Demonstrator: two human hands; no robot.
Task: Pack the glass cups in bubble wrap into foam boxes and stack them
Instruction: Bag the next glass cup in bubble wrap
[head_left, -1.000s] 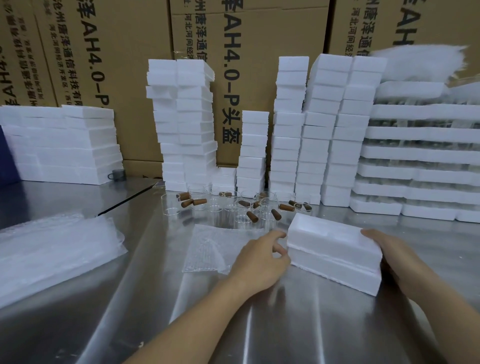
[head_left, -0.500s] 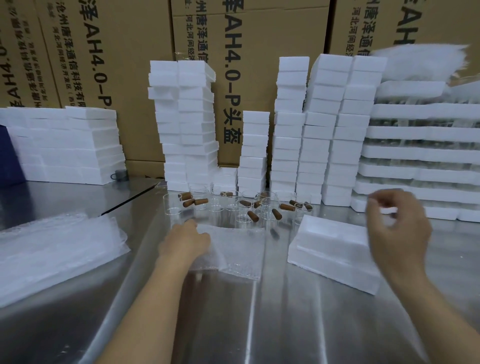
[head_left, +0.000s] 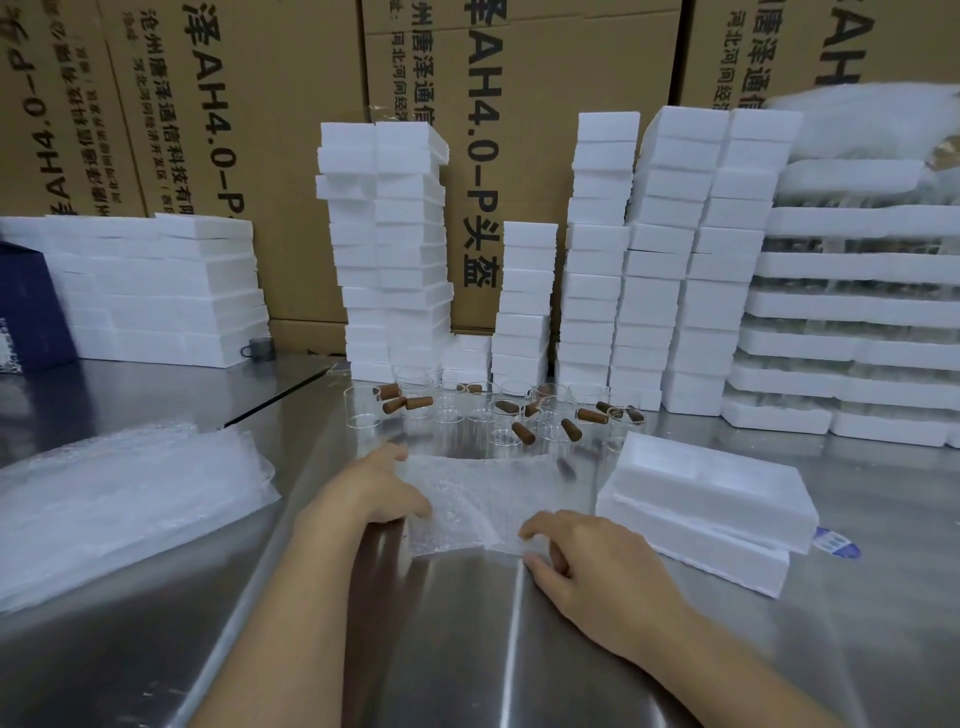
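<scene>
A bubble wrap sheet lies flat on the steel table in front of me. My left hand rests on its left edge, fingers fairly straight and thumb lying on the wrap. My right hand pinches the sheet's near right corner between curled fingers and thumb. Just behind the sheet stand several clear glass cups with brown wooden handles. To the right, two foam boxes sit one on the other, the upper one slightly askew.
A thick pile of bubble wrap sheets lies at the left. Tall stacks of foam boxes line the back, with lower stacks at the left and right. Cardboard cartons form the wall behind. A small blue label lies beside the two boxes.
My left hand left the foam boxes and pulled the bubble wrap sheet nearer. My right hand lifted off the boxes, then came down onto the sheet's near right corner.
</scene>
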